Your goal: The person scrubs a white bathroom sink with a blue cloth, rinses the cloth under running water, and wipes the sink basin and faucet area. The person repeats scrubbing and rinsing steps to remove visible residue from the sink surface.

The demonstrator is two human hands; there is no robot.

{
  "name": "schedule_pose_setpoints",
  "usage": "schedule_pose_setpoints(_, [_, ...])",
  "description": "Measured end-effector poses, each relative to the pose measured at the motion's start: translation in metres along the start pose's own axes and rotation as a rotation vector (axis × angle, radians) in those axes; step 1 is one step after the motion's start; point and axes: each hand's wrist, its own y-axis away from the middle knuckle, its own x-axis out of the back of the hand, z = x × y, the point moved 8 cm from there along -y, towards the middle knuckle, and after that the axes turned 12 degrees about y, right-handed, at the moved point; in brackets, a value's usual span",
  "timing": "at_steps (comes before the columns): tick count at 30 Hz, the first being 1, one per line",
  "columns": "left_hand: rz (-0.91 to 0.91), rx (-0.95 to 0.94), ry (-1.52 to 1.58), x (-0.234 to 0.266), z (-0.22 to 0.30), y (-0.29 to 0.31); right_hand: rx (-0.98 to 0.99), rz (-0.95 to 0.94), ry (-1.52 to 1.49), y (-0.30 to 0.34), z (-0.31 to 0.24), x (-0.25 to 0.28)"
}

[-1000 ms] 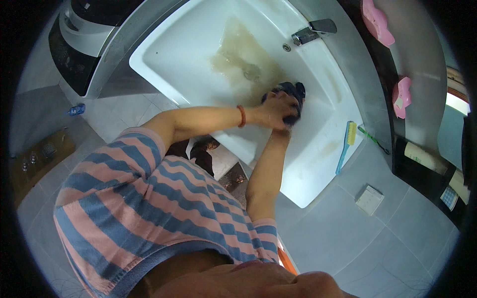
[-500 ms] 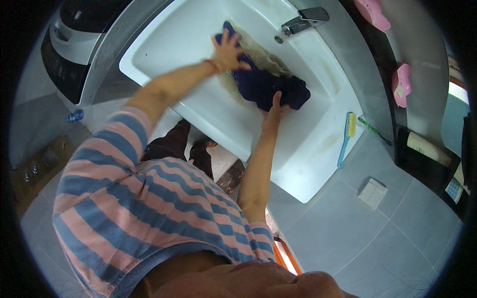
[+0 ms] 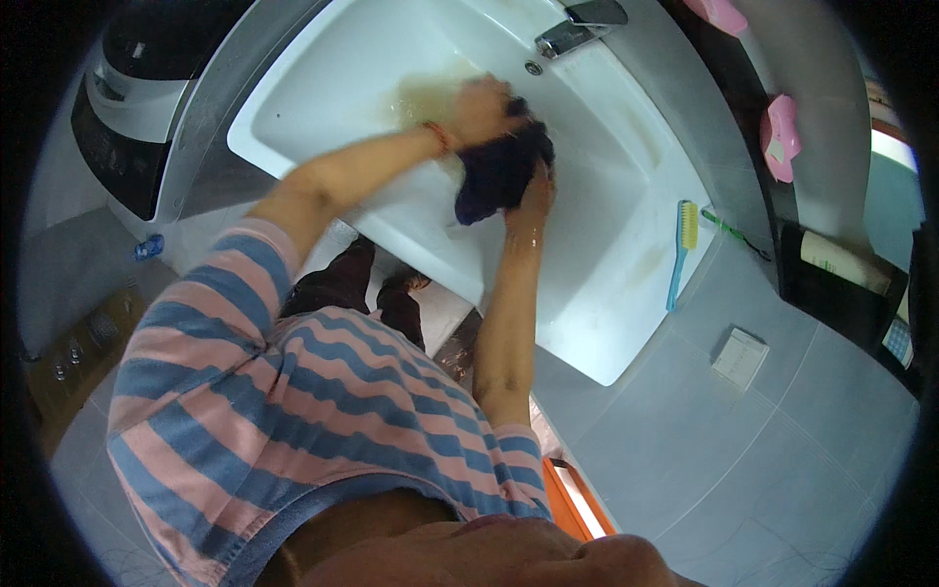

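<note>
A wet, dark navy cloth [image 3: 494,181] is bunched up over the white washbasin [image 3: 587,293], between my two hands. My left hand [image 3: 481,110], slightly blurred, is closed on the cloth's far end, with a red band at the wrist. At the cloth's right side, my right hand [image 3: 531,196] grips it, fingers partly hidden behind the fabric. Brownish, murky water [image 3: 421,98] lies in the basin beyond and left of the cloth.
A chrome faucet [image 3: 577,27] rises at the basin's far edge. On the right rim lies a blue brush with yellow bristles [image 3: 682,249], beside a green toothbrush [image 3: 729,230]. A small white box [image 3: 740,358] is on the grey tiles. Pink holders [image 3: 781,137] hang at right.
The cloth, spread out in the water before, is now gathered into a smaller bundle. My left hand, open and spread before, has moved right and closed on it; my right hand has closed too.
</note>
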Motion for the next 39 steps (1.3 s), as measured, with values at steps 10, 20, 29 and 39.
schedule_pose_setpoints(10, [-0.790, 0.102, -0.201, -0.080, -0.005, 0.074, -0.540, 0.137, -0.308, 0.044, 0.062, 0.026])
schedule_pose_setpoints(20, [-0.534, -0.269, 0.453, -0.020, 0.177, 0.088, -0.169, -0.109, -0.795, 0.014, 0.058, 0.008])
schedule_pose_setpoints(29, [-0.262, 0.204, -0.363, 0.010, -0.095, -0.004, -0.277, 0.162, -0.254, 0.051, 0.001, 0.045])
schedule_pose_setpoints(39, [-0.720, -0.063, 0.677, -0.089, 0.144, 0.087, -0.274, -0.046, -0.624, 0.029, 0.052, 0.082])
